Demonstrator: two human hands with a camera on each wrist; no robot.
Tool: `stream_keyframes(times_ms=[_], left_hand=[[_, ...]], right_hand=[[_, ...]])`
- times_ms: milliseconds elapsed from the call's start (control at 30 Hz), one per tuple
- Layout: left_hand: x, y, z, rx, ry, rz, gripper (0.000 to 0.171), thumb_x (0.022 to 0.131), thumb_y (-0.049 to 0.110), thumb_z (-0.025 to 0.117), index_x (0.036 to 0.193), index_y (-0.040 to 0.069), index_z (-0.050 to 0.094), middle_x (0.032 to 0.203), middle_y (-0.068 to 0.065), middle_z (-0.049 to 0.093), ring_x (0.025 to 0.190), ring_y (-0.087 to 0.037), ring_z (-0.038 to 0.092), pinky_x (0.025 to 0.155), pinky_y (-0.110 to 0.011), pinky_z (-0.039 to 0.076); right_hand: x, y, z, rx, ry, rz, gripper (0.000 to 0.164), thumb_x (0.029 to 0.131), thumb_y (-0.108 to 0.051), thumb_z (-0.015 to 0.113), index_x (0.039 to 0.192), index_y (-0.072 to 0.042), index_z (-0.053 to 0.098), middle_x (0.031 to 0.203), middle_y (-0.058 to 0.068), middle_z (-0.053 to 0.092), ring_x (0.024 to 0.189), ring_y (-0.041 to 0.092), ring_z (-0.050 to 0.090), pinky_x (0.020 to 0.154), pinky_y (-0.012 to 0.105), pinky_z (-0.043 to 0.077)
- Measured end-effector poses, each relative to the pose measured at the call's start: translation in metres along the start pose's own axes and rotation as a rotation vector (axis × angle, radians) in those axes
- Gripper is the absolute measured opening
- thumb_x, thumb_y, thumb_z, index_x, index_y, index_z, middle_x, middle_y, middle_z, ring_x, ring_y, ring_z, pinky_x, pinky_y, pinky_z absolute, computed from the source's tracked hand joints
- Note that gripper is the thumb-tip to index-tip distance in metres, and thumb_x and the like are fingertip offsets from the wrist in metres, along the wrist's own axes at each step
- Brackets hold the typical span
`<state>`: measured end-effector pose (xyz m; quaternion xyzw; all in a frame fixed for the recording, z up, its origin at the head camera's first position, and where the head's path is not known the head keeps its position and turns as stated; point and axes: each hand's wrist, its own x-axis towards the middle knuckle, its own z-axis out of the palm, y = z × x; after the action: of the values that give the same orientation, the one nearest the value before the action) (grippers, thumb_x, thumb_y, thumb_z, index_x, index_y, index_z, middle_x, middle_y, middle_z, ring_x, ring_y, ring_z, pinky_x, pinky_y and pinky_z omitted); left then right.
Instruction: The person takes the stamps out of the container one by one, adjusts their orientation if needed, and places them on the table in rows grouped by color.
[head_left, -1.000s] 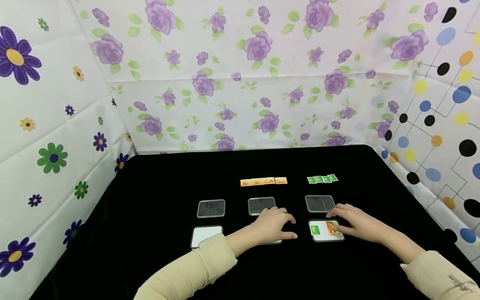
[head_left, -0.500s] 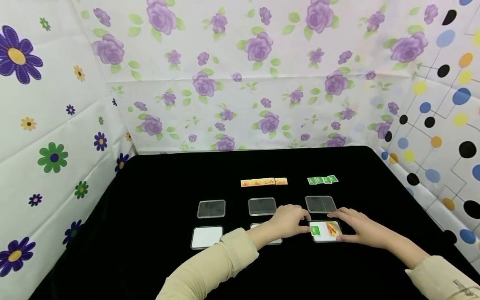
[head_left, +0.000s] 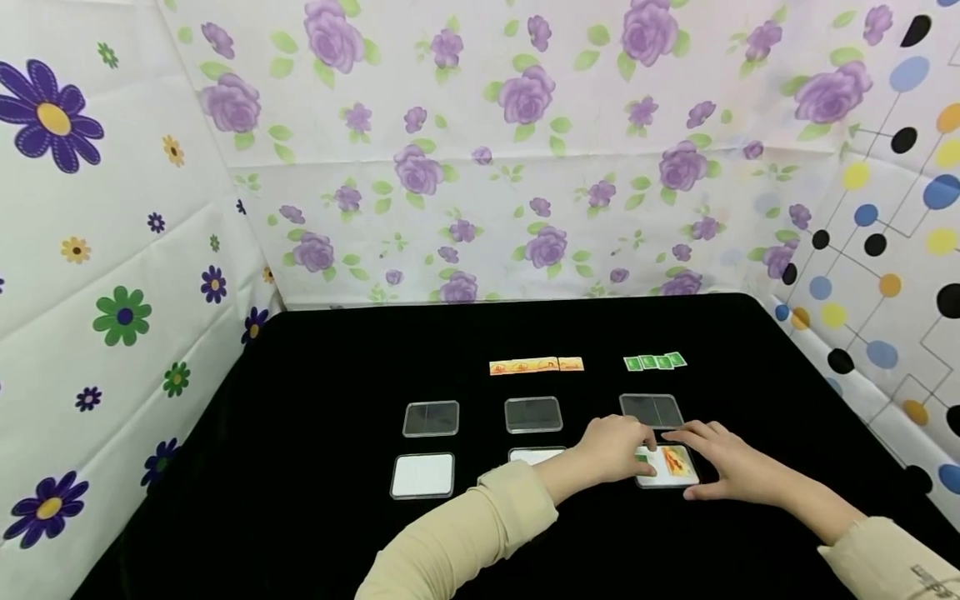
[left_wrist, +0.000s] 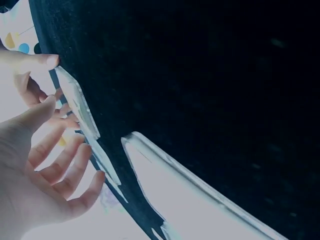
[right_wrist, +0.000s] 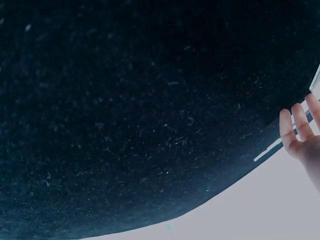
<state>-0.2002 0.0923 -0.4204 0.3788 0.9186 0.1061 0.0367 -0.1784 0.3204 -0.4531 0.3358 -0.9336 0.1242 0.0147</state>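
My left hand (head_left: 617,450) is over the left end of a flat clear-rimmed case with a white inside (head_left: 662,477). Its thumb and fingertips lie over a small green piece (head_left: 642,458), partly covering it. An orange picture piece (head_left: 678,461) lies at the case's right end. At that end my right hand (head_left: 731,467) spreads its thumb and fingers around the corner; contact is hard to tell. In the left wrist view my left hand (left_wrist: 50,175) has loosely bent, spread fingers. The right wrist view catches only part of my right hand (right_wrist: 305,132) at its edge.
Two more white-filled cases, left (head_left: 422,477) and middle (head_left: 534,455), lie on the black cloth (head_left: 315,400). Behind stand three clear lids (head_left: 431,419) in a row. Farther back are a strip of orange pieces (head_left: 536,366) and several green pieces (head_left: 656,362).
My left hand has moved right, from the middle case to the right-hand case. My right thumb has drawn back from the orange piece to the case's edge. The head view has shifted slightly.
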Motion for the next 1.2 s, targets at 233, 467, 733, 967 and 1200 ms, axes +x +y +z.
stream_keyframes(times_ms=[233,467,733,967,1200], left_hand=[[0.002,0.000,0.007,-0.006,-0.017,-0.041,0.030,0.077,0.043,0.075,0.102,0.027,0.071,0.101,0.010,0.065,0.088,-0.005,0.059,0.073,-0.023,0.048],[0.005,-0.004,0.013,-0.016,-0.008,-0.062,0.027,0.076,0.041,0.076,0.097,0.027,0.071,0.099,0.010,0.064,0.085,-0.005,0.058,0.069,-0.023,0.047],[0.009,0.000,0.009,-0.004,-0.017,-0.081,0.026,0.075,0.042,0.077,0.094,0.026,0.071,0.098,0.011,0.063,0.087,-0.006,0.059,0.070,-0.023,0.048],[0.012,0.002,0.006,-0.035,-0.064,-0.104,0.020,0.076,0.035,0.078,0.090,0.024,0.069,0.096,0.011,0.062,0.086,-0.005,0.058,0.071,-0.023,0.047],[0.014,0.005,0.002,-0.021,-0.091,-0.128,0.019,0.074,0.032,0.080,0.085,0.024,0.067,0.090,0.013,0.060,0.081,-0.003,0.055,0.069,-0.022,0.044]], right_hand=[[0.002,0.001,-0.003,-0.019,-0.037,0.009,0.077,0.075,-0.064,0.062,0.126,-0.007,0.054,0.120,0.006,0.053,0.098,0.018,0.048,0.077,0.040,0.049],[0.004,0.002,-0.001,-0.021,-0.040,0.007,0.070,0.078,-0.061,0.063,0.125,-0.011,0.055,0.119,0.002,0.052,0.097,0.013,0.046,0.077,0.037,0.048],[0.008,0.004,-0.006,-0.030,-0.052,-0.030,0.067,0.076,-0.058,0.066,0.122,-0.010,0.055,0.118,0.006,0.053,0.098,0.019,0.049,0.077,0.040,0.049],[0.009,0.001,-0.010,-0.024,-0.089,-0.019,0.068,0.075,-0.057,0.067,0.122,-0.009,0.055,0.118,0.006,0.052,0.097,0.019,0.049,0.077,0.040,0.048],[0.009,0.002,-0.006,-0.034,-0.075,-0.026,0.068,0.075,-0.057,0.067,0.122,-0.010,0.055,0.117,0.006,0.052,0.096,0.019,0.049,0.076,0.040,0.048]])
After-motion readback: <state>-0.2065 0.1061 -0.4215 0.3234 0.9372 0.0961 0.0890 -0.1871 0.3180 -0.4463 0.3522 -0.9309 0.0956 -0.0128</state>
